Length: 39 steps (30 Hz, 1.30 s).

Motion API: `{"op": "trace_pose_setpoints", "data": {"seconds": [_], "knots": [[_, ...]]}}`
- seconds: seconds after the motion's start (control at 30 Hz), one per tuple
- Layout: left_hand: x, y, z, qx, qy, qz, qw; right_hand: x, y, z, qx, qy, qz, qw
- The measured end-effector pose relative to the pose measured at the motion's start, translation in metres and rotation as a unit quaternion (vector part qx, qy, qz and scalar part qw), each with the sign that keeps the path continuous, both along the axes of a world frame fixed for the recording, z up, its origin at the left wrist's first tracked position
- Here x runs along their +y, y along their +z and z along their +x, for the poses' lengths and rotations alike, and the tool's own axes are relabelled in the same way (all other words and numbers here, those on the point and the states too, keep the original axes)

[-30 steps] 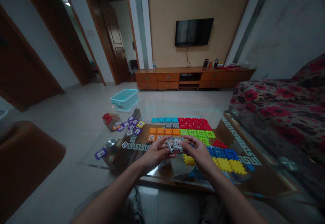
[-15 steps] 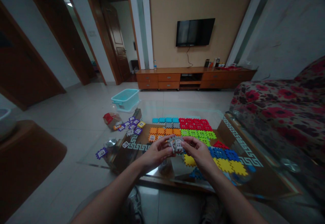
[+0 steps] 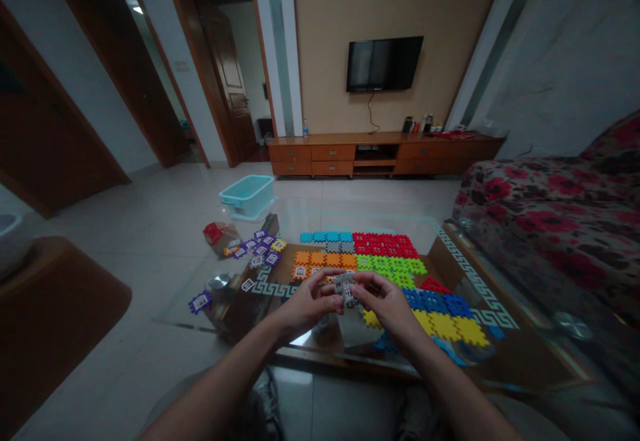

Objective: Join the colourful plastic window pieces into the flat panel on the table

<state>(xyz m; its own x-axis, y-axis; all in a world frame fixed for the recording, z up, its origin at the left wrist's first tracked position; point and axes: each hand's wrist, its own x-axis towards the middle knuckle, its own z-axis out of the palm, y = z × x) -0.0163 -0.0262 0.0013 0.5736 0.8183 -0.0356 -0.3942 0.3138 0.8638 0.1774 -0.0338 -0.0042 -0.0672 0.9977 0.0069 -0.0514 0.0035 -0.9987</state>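
Note:
Between my two hands, above the glass table (image 3: 320,342), is a grey interlocking building tile (image 3: 347,288) with a white window piece in it. My left hand (image 3: 314,304) has its fingers closed on the tile's left side. On the other side my right hand (image 3: 383,298) pinches it with thumb and fingers. Whether it is one tile or two joined cannot be made out. Just beyond my hands lie orange tiles (image 3: 325,259), green tiles (image 3: 395,268) and red tiles (image 3: 385,244). Blue tiles (image 3: 440,302) and yellow tiles (image 3: 447,327) lie by my right forearm.
Purple tiles (image 3: 263,249) are heaped at the table's left, near a red-and-brown bag (image 3: 220,236). One purple tile (image 3: 201,302) lies apart. A turquoise bin (image 3: 247,196) stands on the floor behind. A flowered sofa (image 3: 545,208) is at the right, a low cabinet (image 3: 333,152) at the back.
The grey tile has turned between my fingers and now looks narrower. My right hand has shifted slightly left, closer to my left hand.

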Motion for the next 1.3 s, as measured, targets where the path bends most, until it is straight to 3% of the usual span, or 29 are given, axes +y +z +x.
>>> {"op": "trace_pose_setpoints", "data": {"seconds": [0.33,0.43,0.53,0.67,1.3], "knots": [[0.001,-0.007,0.002,-0.012,0.023,-0.051,0.998,0.0,-0.006,-0.002,-0.044,0.012,0.012,0.999],[0.002,-0.008,0.002,-0.015,0.03,-0.09,0.995,-0.005,0.0,-0.002,-0.116,0.01,0.065,0.991],[0.003,-0.007,0.0,-0.012,0.024,-0.132,0.991,-0.012,0.008,-0.002,-0.203,0.032,0.154,0.966],[0.003,-0.008,-0.001,0.001,0.007,-0.145,0.989,-0.014,0.011,-0.002,-0.24,0.055,0.229,0.942],[0.004,-0.016,-0.005,0.015,-0.014,-0.128,0.992,-0.01,0.009,0.0,-0.244,0.049,0.245,0.937]]}}
